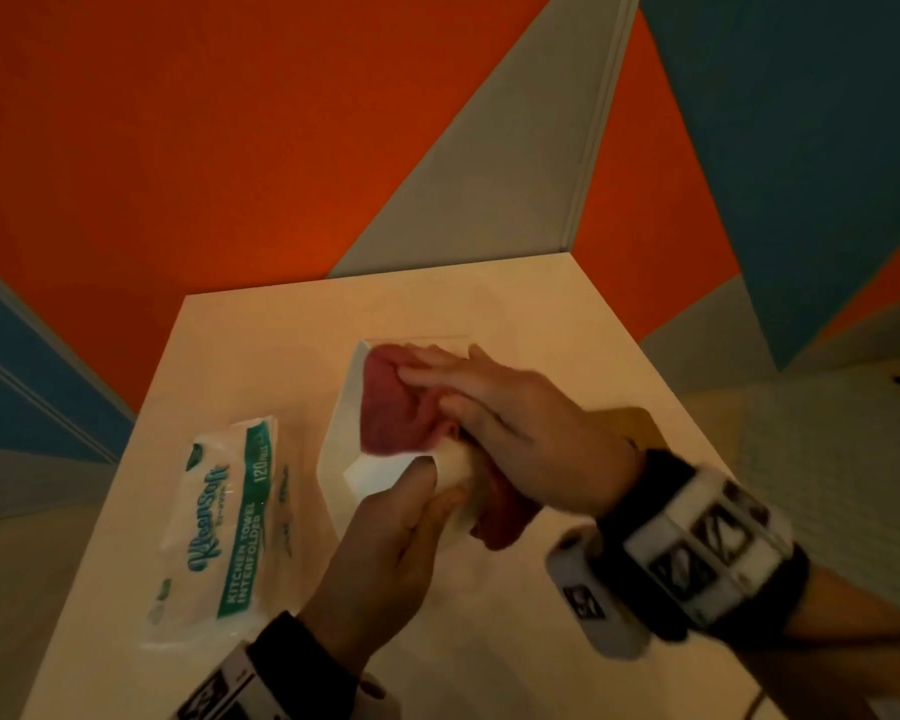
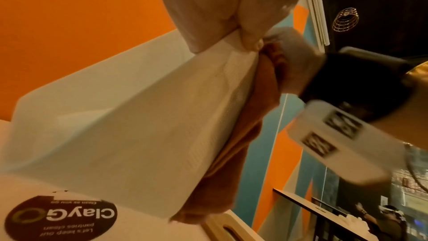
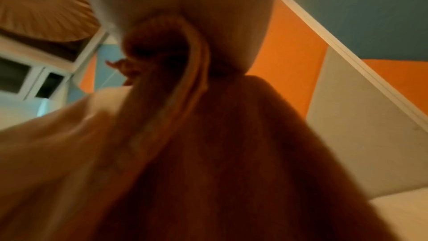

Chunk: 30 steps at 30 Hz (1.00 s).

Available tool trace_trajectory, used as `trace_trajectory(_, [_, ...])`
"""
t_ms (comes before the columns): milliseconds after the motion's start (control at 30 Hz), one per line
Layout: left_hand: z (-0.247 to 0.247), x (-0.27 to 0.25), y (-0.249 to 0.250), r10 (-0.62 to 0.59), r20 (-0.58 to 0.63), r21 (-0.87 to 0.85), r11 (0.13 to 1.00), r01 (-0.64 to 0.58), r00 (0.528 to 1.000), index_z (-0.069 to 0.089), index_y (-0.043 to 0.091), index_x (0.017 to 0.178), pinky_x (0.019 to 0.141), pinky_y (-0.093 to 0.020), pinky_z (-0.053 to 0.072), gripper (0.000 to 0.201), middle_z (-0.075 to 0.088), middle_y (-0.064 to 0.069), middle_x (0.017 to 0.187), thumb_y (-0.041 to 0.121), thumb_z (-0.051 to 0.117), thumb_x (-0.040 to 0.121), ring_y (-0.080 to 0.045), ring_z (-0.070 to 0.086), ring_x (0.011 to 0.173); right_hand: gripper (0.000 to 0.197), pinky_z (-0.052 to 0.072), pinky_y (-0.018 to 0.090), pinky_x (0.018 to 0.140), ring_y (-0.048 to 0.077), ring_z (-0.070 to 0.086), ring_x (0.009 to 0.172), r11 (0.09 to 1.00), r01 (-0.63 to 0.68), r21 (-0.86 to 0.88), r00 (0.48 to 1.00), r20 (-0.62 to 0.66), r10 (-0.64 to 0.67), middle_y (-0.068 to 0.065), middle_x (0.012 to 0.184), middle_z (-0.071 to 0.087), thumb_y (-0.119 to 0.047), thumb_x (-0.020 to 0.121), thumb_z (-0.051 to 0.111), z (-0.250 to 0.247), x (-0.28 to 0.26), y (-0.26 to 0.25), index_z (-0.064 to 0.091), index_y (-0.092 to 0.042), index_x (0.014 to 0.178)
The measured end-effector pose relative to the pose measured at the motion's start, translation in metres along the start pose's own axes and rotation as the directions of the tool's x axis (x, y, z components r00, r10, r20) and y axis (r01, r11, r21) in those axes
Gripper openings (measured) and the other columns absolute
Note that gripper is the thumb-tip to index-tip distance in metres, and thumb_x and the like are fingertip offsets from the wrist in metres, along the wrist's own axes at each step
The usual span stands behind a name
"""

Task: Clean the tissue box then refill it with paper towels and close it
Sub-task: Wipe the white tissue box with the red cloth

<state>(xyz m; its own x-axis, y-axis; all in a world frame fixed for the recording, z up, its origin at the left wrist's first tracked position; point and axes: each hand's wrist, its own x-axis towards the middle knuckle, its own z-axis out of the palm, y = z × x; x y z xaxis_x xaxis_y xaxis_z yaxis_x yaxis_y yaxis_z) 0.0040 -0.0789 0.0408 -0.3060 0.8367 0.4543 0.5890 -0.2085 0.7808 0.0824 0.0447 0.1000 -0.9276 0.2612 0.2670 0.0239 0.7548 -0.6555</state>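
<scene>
While left hand (image 1: 385, 532) grips tissue box (image 1: 344, 428), right hand (image 1: 515, 413) presses cloth (image 1: 391, 402) flat; left wrist view alone shows sticker (image 2: 60, 217).

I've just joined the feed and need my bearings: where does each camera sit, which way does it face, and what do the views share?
Head: worn on the head, facing down at the table; shows the left hand gripping the white tissue box, the right hand pressing the red cloth onto it, the towel pack to their left.
Left wrist: low, along the hand, facing up the box; thumb and fingers show.
Right wrist: under the hand, blurred; cloth fills it.
Shared: all three show the cloth.
</scene>
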Motion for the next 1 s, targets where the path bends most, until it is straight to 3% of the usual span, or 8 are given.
trace_trajectory(100, [0.007, -0.005, -0.004, -0.041, -0.062, -0.019, 0.999, 0.04, 0.997, 0.045, 0.042, 0.075, 0.057, 0.003, 0.036, 0.013, 0.059, 0.034, 0.078, 0.031, 0.042, 0.082, 0.018, 0.053, 0.066, 0.036, 0.013, 0.024, 0.112, 0.02, 0.036, 0.134, 0.983, -0.179, -0.035, 0.975, 0.125, 0.182, 0.002, 0.149, 0.035, -0.022, 0.1, 0.032, -0.015, 0.031, 0.011, 0.045, -0.018, 0.133])
trace_trajectory(267, [0.017, -0.012, -0.005, -0.119, -0.075, -0.014, 0.993, 0.118, 0.99, 0.039, 0.033, 0.062, 0.051, 0.005, 0.032, 0.017, 0.061, 0.033, 0.074, 0.036, 0.041, 0.079, 0.021, 0.05, 0.057, 0.033, 0.034, 0.017, 0.085, 0.018, 0.056, 0.104, 0.902, -0.429, 0.057, 0.903, 0.071, 0.425, 0.006, 0.126, 0.058, -0.022, 0.1, 0.033, -0.015, 0.026, 0.044, 0.053, -0.018, 0.126])
trace_trajectory(400, [0.015, -0.01, -0.006, -0.161, -0.052, -0.053, 0.986, 0.159, 0.986, 0.042, 0.035, 0.064, 0.051, 0.002, 0.034, 0.015, 0.061, 0.031, 0.075, 0.037, 0.041, 0.079, 0.018, 0.051, 0.06, 0.028, 0.044, 0.045, 0.099, 0.023, 0.062, 0.098, 0.543, -0.551, 0.634, 0.746, 0.083, 0.661, 0.005, 0.105, 0.066, -0.026, 0.098, 0.036, -0.003, -0.008, 0.053, 0.062, -0.017, 0.103])
trace_trajectory(533, [0.003, 0.013, -0.008, -0.143, 0.084, -0.425, 0.89, 0.166, 0.986, 0.06, 0.04, 0.095, 0.074, -0.006, 0.045, 0.023, 0.055, 0.023, 0.104, 0.03, 0.051, 0.077, 0.011, 0.056, 0.094, 0.027, 0.048, 0.04, 0.092, 0.023, 0.062, 0.102, 0.296, -0.331, 0.896, 0.696, 0.02, 0.717, 0.004, 0.112, 0.066, -0.027, 0.097, 0.037, 0.011, -0.03, 0.048, 0.061, -0.021, 0.107])
trace_trajectory(667, [-0.006, 0.028, -0.006, -0.287, 0.184, -0.672, 0.662, 0.333, 0.94, 0.059, 0.034, 0.104, 0.077, -0.008, 0.047, 0.041, 0.05, 0.015, 0.117, 0.039, 0.073, 0.066, 0.008, 0.057, 0.098, 0.029, 0.045, 0.041, 0.097, 0.021, 0.06, 0.107, 0.371, -0.176, 0.912, 0.668, -0.166, 0.725, -0.002, 0.105, 0.07, -0.026, 0.096, 0.036, 0.027, -0.043, 0.037, 0.064, -0.031, 0.099])
trace_trajectory(733, [-0.003, 0.034, -0.005, -0.439, 0.213, -0.707, 0.548, 0.447, 0.873, 0.053, 0.044, 0.084, 0.067, 0.005, 0.039, 0.022, 0.061, 0.037, 0.086, 0.023, 0.049, 0.09, 0.023, 0.054, 0.076, 0.029, 0.046, 0.043, 0.096, 0.022, 0.06, 0.106, 0.447, -0.139, 0.884, 0.657, -0.255, 0.71, -0.001, 0.103, 0.068, -0.027, 0.095, 0.035, 0.033, -0.049, 0.034, 0.064, -0.031, 0.098])
trace_trajectory(833, [-0.005, 0.045, -0.002, -0.532, 0.147, -0.793, 0.441, 0.42, 0.834, 0.048, 0.017, 0.067, 0.055, -0.01, 0.051, 0.038, 0.068, 0.011, 0.06, 0.05, 0.034, 0.079, 0.001, 0.063, 0.06, 0.026, 0.041, 0.047, 0.103, 0.021, 0.057, 0.111, 0.539, -0.13, 0.832, 0.662, -0.332, 0.672, -0.003, 0.108, 0.066, -0.034, 0.088, 0.042, 0.034, -0.052, 0.033, 0.063, -0.032, 0.103])
trace_trajectory(1000, [-0.003, 0.055, -0.012, -0.606, 0.281, -0.778, 0.311, 0.546, 0.744, 0.062, 0.018, 0.101, 0.053, -0.02, 0.057, 0.037, 0.077, 0.001, 0.08, 0.04, 0.033, 0.093, -0.01, 0.072, 0.074, 0.022, 0.041, 0.042, 0.105, 0.008, 0.055, 0.112, 0.715, -0.189, 0.673, 0.748, -0.373, 0.549, -0.015, 0.114, 0.065, -0.028, 0.09, 0.047, 0.031, -0.053, 0.041, 0.059, -0.037, 0.106])
